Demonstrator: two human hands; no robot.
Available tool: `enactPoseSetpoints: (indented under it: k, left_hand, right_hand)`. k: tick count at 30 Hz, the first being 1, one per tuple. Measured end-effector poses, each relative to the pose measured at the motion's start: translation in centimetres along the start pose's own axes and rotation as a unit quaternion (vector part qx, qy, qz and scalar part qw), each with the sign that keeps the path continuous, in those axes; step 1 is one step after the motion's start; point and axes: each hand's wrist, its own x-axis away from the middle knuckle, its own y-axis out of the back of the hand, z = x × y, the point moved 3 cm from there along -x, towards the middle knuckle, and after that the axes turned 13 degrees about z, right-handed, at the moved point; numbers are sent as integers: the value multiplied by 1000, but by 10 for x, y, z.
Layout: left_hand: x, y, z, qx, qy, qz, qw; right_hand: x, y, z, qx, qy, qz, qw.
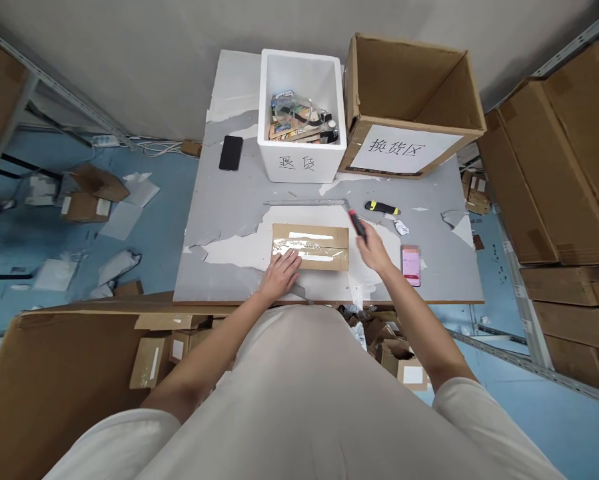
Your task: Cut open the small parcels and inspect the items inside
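A small taped cardboard box [324,248] lies flat near the front middle of the table. My left hand [280,272] rests on its left end, fingers laid over the clear tape. Just beyond the box's right end, my right hand [372,248] is closed around the black and red handle of a cutter [358,224]. The cutter's tip points away from me and to the left. A yellow and black knife [382,208] lies beyond my right hand, beside a crumpled bit of paper [402,228]. To the right of that hand is a phone with a pink screen [410,265].
A white foam box [302,163] holding assorted items and an open cardboard box [414,150] with a paper label stand at the table's back. A black phone [230,153] lies at the left. Shelves of cartons [534,173] rise at the right.
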Motion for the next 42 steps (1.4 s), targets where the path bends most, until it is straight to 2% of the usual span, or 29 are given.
enactPoseSetpoints:
  k: [1,3,5,7,14,20,23,28,33,37,42]
  left_hand:
    - [-2,-2,2,-2,-3,3,1000]
    - [-4,-5,5,-1,-5,3,1000]
    - [-5,-7,7,2,-2,0,1000]
    - [-5,-8,8,-1,4,-1,1000]
    - [-4,-10,10,-3,-2,-11,1000]
    - [-3,-17,12,-42,-7,-27,999]
    - [-3,-20,13,-47,-6,-32,998]
    - [-3,-21,14,-49,-18,-27,998]
    - [-3,-22,15,-43,-11,-20,999]
    - [-5,-21,14,-52,-2,-18,998]
    - [-6,-20,13,-50,13,-22,998]
  right_hand:
    - [-6,-4,23,17,70,42,997]
    - [-18,-20,61,51,162,140,975]
    - [-28,-39,85,93,196,221,951]
    - [-37,-53,96,131,199,264,935]
    - [-53,-61,90,228,189,284,912]
    - [-50,-61,97,360,184,296,865]
    - [-44,-57,98,391,172,308,850]
    - [-34,-49,99,414,128,321,842]
    - [-32,-42,112,441,114,337,824]
    - [-22,-11,106,475,46,349,807]
    - [10,41,69,511,-27,351,784]
